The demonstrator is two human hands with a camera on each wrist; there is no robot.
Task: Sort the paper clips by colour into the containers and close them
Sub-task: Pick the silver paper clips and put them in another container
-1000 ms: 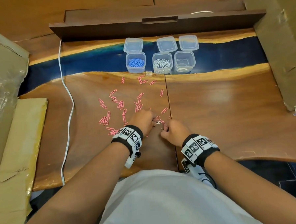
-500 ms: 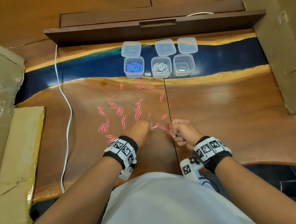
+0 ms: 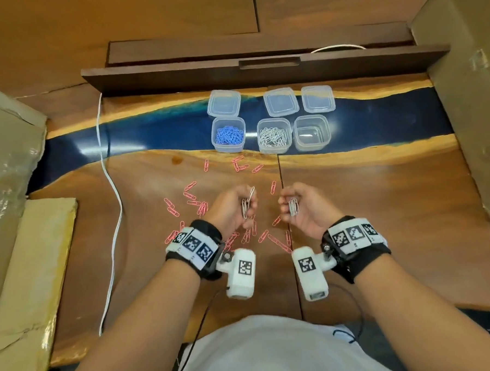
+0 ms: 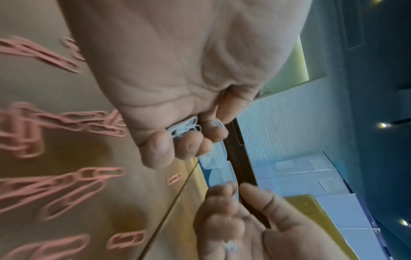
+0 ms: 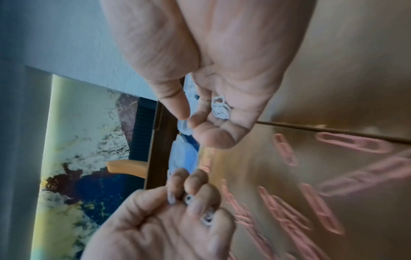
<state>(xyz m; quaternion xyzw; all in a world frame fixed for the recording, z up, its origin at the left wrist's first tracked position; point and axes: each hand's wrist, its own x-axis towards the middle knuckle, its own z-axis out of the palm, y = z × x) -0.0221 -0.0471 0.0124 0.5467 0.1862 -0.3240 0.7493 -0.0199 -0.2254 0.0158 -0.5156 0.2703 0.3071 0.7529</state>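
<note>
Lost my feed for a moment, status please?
Left hand and right hand each hold white paper clips. Middle clear plastic container open, white clips inside. Pink paper clips on wooden table.

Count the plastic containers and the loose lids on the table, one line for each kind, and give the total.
Containers: 3
Lids: 3
Total: 6
</note>
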